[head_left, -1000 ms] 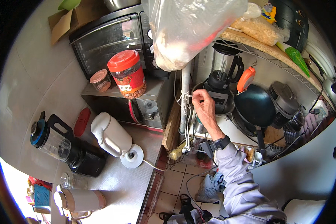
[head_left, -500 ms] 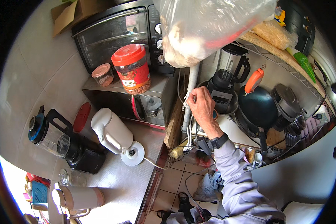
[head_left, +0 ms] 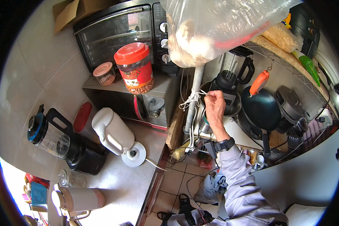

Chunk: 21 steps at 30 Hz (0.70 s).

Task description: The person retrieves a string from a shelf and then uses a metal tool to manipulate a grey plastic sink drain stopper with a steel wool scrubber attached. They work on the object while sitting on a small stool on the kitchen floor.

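My right hand (head_left: 215, 109) is closed in a pinch, just right of an upright grey-white pipe (head_left: 190, 116). A white string (head_left: 192, 98) is knotted round that pipe, and one strand of it runs to my pinched fingertips. Loose ends of the string hang on the pipe's left side. Behind the hand stands a black blender (head_left: 226, 77), partly covered by my fingers. Just above the knot hangs a clear plastic bag (head_left: 222, 30) with pale round things in it. My left hand is outside the picture.
A white kettle (head_left: 113, 130) stands beside its base (head_left: 133, 154) on the left counter, near another blender (head_left: 64, 141). A red-lidded jar (head_left: 135, 67) sits on a microwave (head_left: 122, 101). At right are a dark wok (head_left: 260, 109) and a hanging orange tool (head_left: 259, 83). Cables run below the pipe.
My right hand has moved a little to the right, away from the pipe, drawing a strand of the string out with it. The knot on the pipe now shows more fully.
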### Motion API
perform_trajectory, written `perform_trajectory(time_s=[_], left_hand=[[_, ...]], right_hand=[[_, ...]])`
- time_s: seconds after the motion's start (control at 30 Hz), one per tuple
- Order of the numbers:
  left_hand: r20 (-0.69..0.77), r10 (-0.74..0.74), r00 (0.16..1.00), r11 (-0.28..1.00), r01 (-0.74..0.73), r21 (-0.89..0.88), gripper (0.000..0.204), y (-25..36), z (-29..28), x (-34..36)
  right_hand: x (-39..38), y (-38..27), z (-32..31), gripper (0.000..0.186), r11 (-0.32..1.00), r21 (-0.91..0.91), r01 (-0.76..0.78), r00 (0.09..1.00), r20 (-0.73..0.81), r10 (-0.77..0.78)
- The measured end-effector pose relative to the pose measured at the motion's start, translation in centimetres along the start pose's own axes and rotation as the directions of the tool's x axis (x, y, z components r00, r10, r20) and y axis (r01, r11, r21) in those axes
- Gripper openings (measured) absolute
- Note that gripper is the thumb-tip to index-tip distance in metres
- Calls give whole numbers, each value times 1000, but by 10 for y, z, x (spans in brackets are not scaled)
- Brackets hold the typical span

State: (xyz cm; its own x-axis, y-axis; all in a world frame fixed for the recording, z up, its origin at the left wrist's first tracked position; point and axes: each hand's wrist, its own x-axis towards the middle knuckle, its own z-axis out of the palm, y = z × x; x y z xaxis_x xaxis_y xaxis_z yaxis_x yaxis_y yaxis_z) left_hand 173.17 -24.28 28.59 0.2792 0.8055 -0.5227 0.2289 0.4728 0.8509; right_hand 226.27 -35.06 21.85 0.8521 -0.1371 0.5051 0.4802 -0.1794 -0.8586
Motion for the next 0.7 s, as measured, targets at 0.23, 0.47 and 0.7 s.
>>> perform_trajectory(time_s=[0.23,0.47,0.7], left_hand=[[19,-4,1000,1000,4,-2,43,-14,-11,11],[40,76,996,997,-76,5,41,-18,-13,15],[-7,-7,1000,1000,7,-3,41,-16,-16,12]], right_hand=[[-4,-2,9,29,951,-91,294,952,118,-283],[4,-4,-6,13,892,406,-197,976,166,140],[4,-22,-6,8,579,720,-383,917,370,146]])
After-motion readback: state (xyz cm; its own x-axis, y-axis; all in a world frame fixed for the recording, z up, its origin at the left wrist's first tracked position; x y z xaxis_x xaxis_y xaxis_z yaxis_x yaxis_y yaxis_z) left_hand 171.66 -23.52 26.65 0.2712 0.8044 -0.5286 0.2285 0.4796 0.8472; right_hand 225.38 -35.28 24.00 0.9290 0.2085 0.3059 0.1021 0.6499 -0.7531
